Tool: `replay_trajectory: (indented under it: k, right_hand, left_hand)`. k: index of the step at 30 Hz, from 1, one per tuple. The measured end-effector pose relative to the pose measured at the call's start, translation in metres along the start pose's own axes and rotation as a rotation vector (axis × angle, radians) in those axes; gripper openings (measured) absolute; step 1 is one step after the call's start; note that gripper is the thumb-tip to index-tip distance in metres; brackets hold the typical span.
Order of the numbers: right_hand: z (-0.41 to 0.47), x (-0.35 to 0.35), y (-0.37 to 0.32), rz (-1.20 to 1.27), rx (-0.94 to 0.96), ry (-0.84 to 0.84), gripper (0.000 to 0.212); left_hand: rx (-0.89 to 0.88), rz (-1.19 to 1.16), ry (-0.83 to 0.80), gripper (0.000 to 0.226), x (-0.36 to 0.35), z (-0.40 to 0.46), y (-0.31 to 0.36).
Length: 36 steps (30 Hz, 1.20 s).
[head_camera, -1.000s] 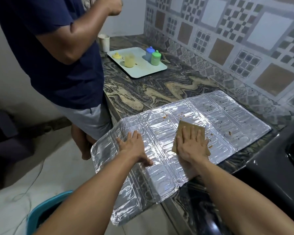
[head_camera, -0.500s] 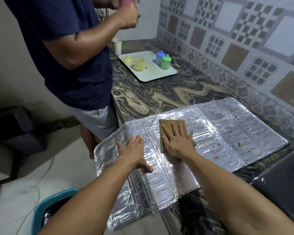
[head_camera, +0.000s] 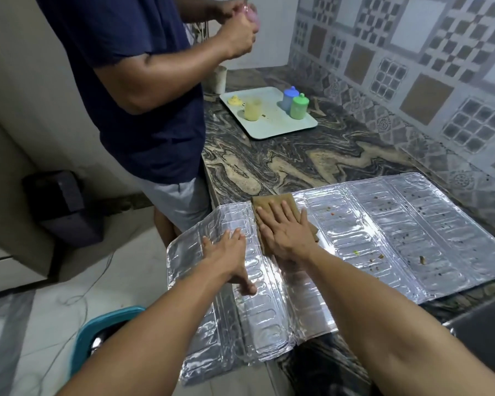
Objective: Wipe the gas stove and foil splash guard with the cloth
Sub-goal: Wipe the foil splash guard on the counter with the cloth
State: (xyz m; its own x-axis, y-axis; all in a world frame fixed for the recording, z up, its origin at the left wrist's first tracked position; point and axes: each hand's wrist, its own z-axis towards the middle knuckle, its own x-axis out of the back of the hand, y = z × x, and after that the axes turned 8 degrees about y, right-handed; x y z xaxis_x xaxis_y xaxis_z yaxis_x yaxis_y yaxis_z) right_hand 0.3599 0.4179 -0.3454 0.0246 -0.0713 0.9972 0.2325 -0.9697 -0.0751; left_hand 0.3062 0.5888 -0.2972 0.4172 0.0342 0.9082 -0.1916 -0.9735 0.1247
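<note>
You have one foil splash guard (head_camera: 355, 238), in four hinged panels, lying flat on the tabletop (head_camera: 312, 155). One brown cloth (head_camera: 272, 202) under your right hand (head_camera: 283, 232); your left hand (head_camera: 226, 252) just beside it, two hands in all. Well beyond the grip: one tray (head_camera: 277, 127) carrying three small containers, namely one blue-lidded (head_camera: 289, 98), one green (head_camera: 298, 106), one yellow (head_camera: 252, 110), plus one loose yellow lid (head_camera: 235, 100). One white cup (head_camera: 219, 78) behind it.

Flat hands (head_camera: 257, 241) on cloth (head_camera: 272, 202) and foil splash guard (head_camera: 383, 238)
</note>
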Motion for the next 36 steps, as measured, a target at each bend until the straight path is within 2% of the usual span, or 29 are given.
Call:
replay_trajectory:
  k: [8, 10, 12, 14, 17, 19, 21, 25, 28, 30, 31, 33, 36]
  right_hand:
    - [0.004, 0.018, 0.078, 0.112, -0.501, -0.062, 0.058]
    - [0.000, 0.019, 0.085, 0.148, -0.568, -0.062, 0.058]
    - [-0.002, 0.019, 0.073, 0.114, -0.556, -0.049, 0.060]
    - [-0.005, 0.015, 0.046, 0.045, -0.420, -0.031, 0.060]
    - [-0.012, 0.002, 0.005, 0.025, -0.133, 0.019, 0.058]
    - [-0.012, 0.001, 0.002, 0.051, -0.116, 0.023, 0.057]
    - [-0.012, 0.005, 0.016, 0.074, -0.231, 0.005, 0.056]
    - [-0.023, 0.016, 0.062, 0.152, -0.658, -0.006, 0.057]
    - [-0.031, 0.018, 0.068, 0.120, -0.745, 0.018, 0.068]
    - [-0.037, 0.017, 0.060, 0.100, -0.687, 0.099, 0.063]
    - [-0.043, 0.019, 0.056, 0.137, -0.650, 0.192, 0.057]
    - [-0.052, 0.038, 0.040, 0.311, -0.620, 0.408, 0.045]
    - [-0.058, 0.080, 0.022, 0.686, -0.718, 0.526, 0.039]
  left_hand:
    - [0.002, 0.039, -0.013, 0.137, 0.003, -0.002, 0.004]
    - [-0.001, 0.021, -0.005, 0.136, 0.004, -0.004, 0.004]
    - [0.003, -0.008, 0.004, 0.135, 0.001, -0.001, 0.004]
    - [0.005, -0.013, 0.018, 0.129, 0.001, 0.000, 0.003]
    - [-0.011, 0.039, 0.046, 0.113, 0.005, 0.001, 0.006]
    - [-0.029, 0.100, 0.045, 0.096, 0.010, 0.003, 0.009]
    - [-0.044, 0.164, 0.019, 0.081, 0.015, 0.005, 0.011]
    - [-0.078, 0.258, -0.007, 0.090, 0.018, 0.013, 0.009]
    - [-0.127, 0.317, 0.041, 0.087, 0.015, 0.018, 0.007]
    - [-0.155, 0.322, 0.064, 0.087, 0.011, 0.021, 0.005]
    - [-0.167, 0.322, 0.078, 0.088, 0.009, 0.021, 0.005]
    - [-0.186, 0.323, 0.095, 0.090, 0.010, 0.022, 0.003]
    - [-0.211, 0.338, 0.096, 0.088, 0.015, 0.019, 0.003]
